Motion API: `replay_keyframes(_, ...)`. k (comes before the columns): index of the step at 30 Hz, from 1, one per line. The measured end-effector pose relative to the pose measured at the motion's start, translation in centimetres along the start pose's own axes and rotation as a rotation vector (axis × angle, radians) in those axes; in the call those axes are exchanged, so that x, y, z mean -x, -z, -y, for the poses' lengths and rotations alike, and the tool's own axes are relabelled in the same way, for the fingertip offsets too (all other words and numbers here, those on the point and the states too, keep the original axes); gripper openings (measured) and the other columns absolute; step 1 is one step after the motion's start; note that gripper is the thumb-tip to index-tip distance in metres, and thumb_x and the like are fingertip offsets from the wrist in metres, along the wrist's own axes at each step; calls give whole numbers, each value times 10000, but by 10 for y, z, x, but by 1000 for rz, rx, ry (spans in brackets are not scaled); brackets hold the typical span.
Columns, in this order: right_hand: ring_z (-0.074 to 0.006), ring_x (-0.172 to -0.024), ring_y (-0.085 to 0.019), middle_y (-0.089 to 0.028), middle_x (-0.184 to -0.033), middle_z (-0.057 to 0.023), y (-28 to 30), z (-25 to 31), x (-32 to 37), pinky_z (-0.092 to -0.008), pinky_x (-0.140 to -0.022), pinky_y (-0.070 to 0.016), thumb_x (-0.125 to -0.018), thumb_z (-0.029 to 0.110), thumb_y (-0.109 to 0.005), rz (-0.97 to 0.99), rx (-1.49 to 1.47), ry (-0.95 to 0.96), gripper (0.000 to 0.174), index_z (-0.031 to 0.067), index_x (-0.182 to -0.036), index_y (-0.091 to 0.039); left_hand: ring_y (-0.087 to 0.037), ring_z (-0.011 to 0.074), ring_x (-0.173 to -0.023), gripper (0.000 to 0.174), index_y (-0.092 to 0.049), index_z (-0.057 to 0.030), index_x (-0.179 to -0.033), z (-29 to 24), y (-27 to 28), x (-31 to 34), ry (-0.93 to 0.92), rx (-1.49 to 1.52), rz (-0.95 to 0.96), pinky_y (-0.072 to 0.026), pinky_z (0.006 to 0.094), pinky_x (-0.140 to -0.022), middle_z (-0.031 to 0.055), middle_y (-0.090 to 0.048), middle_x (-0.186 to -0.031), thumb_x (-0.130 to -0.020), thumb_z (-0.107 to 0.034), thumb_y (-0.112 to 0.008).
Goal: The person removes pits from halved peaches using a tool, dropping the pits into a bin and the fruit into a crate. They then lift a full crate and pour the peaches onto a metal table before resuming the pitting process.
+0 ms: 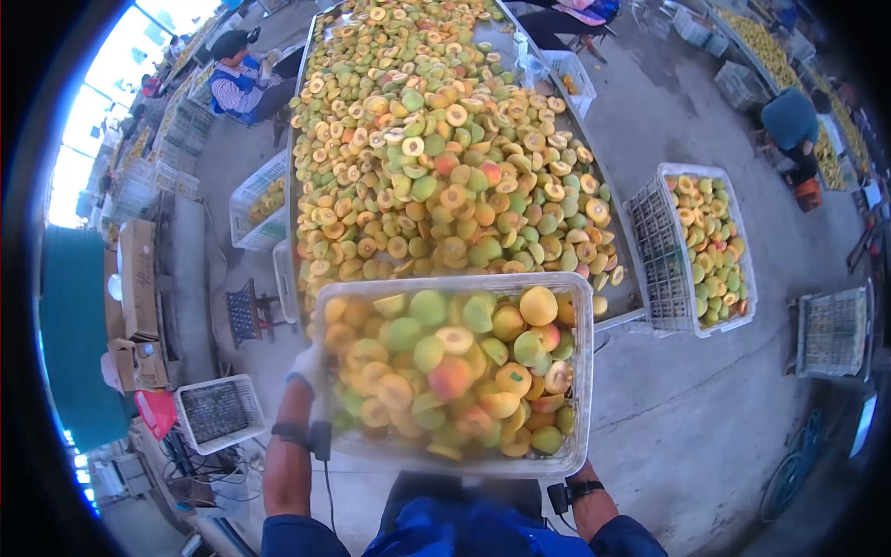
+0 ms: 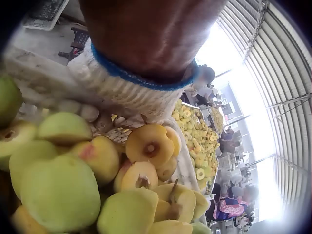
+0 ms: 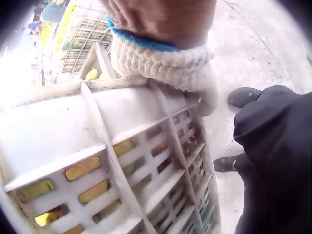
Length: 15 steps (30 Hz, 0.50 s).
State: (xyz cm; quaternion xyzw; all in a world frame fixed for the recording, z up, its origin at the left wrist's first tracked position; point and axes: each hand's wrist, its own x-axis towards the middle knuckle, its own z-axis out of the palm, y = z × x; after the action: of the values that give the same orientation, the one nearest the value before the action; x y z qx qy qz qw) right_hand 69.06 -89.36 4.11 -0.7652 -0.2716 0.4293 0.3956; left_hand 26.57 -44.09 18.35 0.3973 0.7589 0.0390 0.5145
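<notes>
A white plastic crate [image 1: 587, 371] full of halved green, yellow and reddish peach-like fruit [image 1: 445, 362] is held up before the body, at the near end of a fruit-covered table. My left hand [image 1: 308, 364], in a white knitted glove, grips the crate's left side. Glove fingers [image 2: 90, 113] curl over to the inner side of the wall in the left wrist view. On the opposite side my right hand [image 3: 161, 63], also gloved, holds the crate; its fingers are mostly hidden there, and the crate covers the hand in the head view.
The long metal-edged table [image 1: 631, 269] carries a heap of halved fruit. A filled crate [image 1: 650, 251] stands to its right, another crate [image 1: 251, 200] to its left. A crate [image 1: 221, 413] sits at lower left. A seated person [image 1: 239, 84] works at the table's left side.
</notes>
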Motion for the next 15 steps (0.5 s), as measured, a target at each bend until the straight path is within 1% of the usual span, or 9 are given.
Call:
replay_keyframes(4, -233, -1240, -512, -539, -1341, -104, -3, 61, 2, -400, -1071, -437, -966, 356, -594, 128, 293, 104, 505, 69, -1373, -507, -632, 220, -621, 580, -675, -50, -958, -16, 23, -39, 60, 115, 183, -509, 345, -554, 76, -664, -763, -986, -604, -502)
replay_keyframes(6, -232, -1252, -502, -527, -1358, -104, -6, 88, 13, -401, -1075, -434, -963, 347, -595, 168, 419, 139, 519, 70, -1389, -494, -668, 219, -679, 423, -691, -48, -1018, -15, 29, -83, -401, -116, 318, -531, 348, -581, 82, -682, -779, -985, -455, -579)
replay_keyframes(7, -232, -1258, -497, -521, -1366, -104, -9, 100, 18, -401, -1077, -433, -962, 343, -595, 186, 479, 153, 525, 70, -1398, -488, -668, 219, -679, 423, -691, -48, -1018, -35, 36, -71, -405, -104, 333, -531, 348, -581, 82, -682, -779, -985, -455, -579)
replay_keyframes(9, -272, -843, -646, -681, -988, -78, 20, 72, 1, -436, -723, -539, -1008, 444, -520, 32, -1265, -485, 352, 140, -1154, -624, -695, 210, -734, 254, -708, -51, -1059, -95, 51, -29, -1049, -953, 188, -547, 364, -611, 92, -699, -802, -923, -260, -664)
replay_keyframes(10, -272, -843, -646, -681, -988, -78, 23, 108, 0, -436, -723, -539, -1008, 444, -520, 23, -1254, -477, 352, 140, -1154, -624, -709, 207, -744, 227, -738, -58, -1039, -102, 50, -50, -890, -835, 250, -553, 371, -638, 112, -724, -824, -832, -148, -717)
replay_keyframes(11, -276, -784, -629, -669, -945, -75, 31, 146, -8, -438, -663, -523, -1018, 427, -501, -75, -1091, -517, 324, 141, -1107, -625, -709, 207, -744, 227, -738, -58, -1039, -110, 49, -71, -901, -822, 256, -553, 371, -638, 112, -724, -824, -832, -148, -717)
replay_keyframes(12, -280, -724, -612, -657, -902, -72, 34, 185, -18, -441, -603, -508, -1027, 409, -483, -173, -929, -552, 306, 141, -1061, -625, -709, 210, -729, 214, -745, -41, -1003, -130, 46, -83, -734, -808, 234, -550, 370, -629, 121, -730, -819, -812, -133, -721)
replay_keyframes(14, -280, -724, -609, -654, -899, -70, 42, 210, -48, -443, -614, -512, -1035, 395, -463, -196, -855, -482, 301, 146, -1056, -630, -708, 216, -697, 188, -759, -6, -931, -162, 42, -99, -404, -769, 194, -544, 368, -612, 137, -742, -810, -771, -101, -730)
replay_keyframes(15, -280, -724, -605, -651, -896, -68, 47, 214, -62, -444, -625, -516, -1043, 381, -444, -200, -783, -429, 299, 150, -1051, -634, -708, 216, -697, 188, -759, -6, -931, -170, 49, -93, -413, -756, 201, -544, 368, -612, 137, -742, -810, -771, -101, -730)
